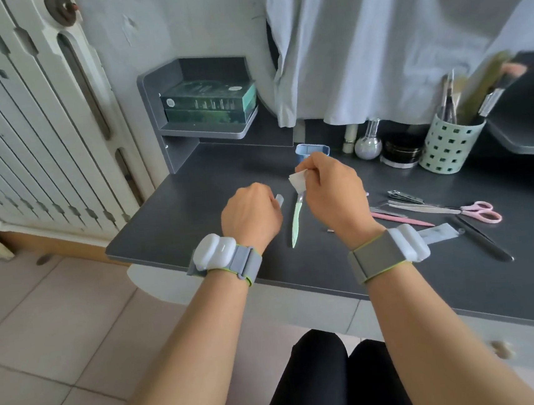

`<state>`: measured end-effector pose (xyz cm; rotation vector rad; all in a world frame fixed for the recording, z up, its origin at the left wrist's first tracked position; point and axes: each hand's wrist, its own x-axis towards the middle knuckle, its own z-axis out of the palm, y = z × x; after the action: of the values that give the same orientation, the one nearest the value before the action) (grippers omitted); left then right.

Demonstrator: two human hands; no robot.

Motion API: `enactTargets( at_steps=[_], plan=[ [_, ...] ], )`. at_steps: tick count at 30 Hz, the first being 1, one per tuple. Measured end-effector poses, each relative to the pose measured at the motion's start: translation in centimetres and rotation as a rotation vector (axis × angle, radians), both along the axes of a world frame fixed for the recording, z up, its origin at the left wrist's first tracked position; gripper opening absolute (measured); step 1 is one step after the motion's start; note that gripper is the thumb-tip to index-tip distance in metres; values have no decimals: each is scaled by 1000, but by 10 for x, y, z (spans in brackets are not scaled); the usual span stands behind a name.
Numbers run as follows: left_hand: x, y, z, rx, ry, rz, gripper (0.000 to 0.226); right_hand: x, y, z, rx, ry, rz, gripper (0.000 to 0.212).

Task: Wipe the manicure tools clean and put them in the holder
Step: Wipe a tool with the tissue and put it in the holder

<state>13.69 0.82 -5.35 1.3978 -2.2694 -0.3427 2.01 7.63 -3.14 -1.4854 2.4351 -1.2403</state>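
Hands above desk (192,190): right hand (330,193) pinching white wipe (297,179) around mint tool (296,219), long axis hanging toward viewer; left hand (250,213) curled beside, contents unclear; holder (451,143) far right.

Bare forearms, grey wrist straps (377,258) edged green, white pods (211,251), black trousers (335,382)

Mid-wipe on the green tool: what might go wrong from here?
1. The green tool hangs from the right hand, pinched with the white wipe; it may slip onto the desk.
2. The pink scissors and other tools lie close to the right forearm, which might knock them.
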Motion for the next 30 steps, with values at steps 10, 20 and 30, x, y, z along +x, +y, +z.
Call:
enactTargets(
  at_steps=[10,20,30],
  plan=[
    [-36,4,-11,58,-56,-48,26,-29,10,-5,-6,-19,-57,30],
    [-50,12,-5,-12,-156,-29,23,-44,17,-13,23,-39,-81,30],
    [-55,13,-11,-27,-148,24,15,-56,25,-15,4,-30,-89,30]
  ],
)
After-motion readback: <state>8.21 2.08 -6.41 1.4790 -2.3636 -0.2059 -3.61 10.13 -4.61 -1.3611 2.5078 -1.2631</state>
